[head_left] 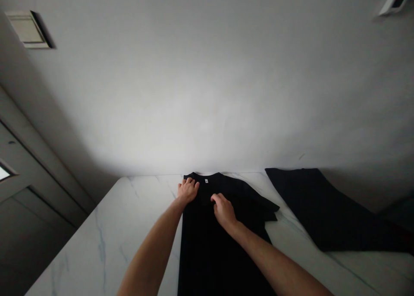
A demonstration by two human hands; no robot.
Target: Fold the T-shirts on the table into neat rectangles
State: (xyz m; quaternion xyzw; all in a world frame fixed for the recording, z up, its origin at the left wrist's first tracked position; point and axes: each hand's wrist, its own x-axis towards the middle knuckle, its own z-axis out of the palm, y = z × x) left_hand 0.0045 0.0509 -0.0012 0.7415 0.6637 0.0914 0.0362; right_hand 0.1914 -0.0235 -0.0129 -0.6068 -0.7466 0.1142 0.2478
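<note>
**Fig. 1. Two hands on a black T-shirt at a marble counter**

One black T-shirt point(220, 261) lies flat on a white-veined marble counter point(113, 235), its collar point(207, 175) away from the person. The left-hand grip point(187, 190) rests released, fingers spread, beside the collar; the right-hand grip point(224, 210) curls onto the chest fabric, though whether it pinches cannot be told. The cloth appears light and soft, probably best taken by the collar. One small white neck label point(206, 181) shows. One second black garment point(317, 209) lies flat to the right.
</note>
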